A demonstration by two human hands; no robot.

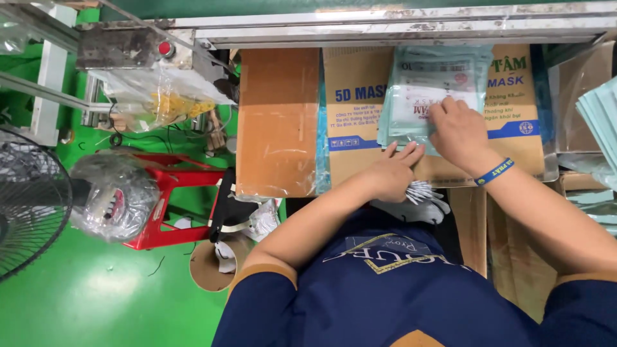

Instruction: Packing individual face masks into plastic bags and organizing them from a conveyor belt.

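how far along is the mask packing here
Done: a stack of sealed pale green packets sits at the right edge. In hand: the right hand presses a clear printed pouch flat on the cardboard box, while the left hand grips a bundle of white masks just below it. Left: those masks are not in the pouch yet, and whether it is sealed cannot be told.

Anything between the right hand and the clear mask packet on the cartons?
Nothing visible. The right hand already rests flat on the clear mask packet, which lies on the printed cartons. The left hand sits just beside it, holding a small bunch of white pieces, not across the packet.
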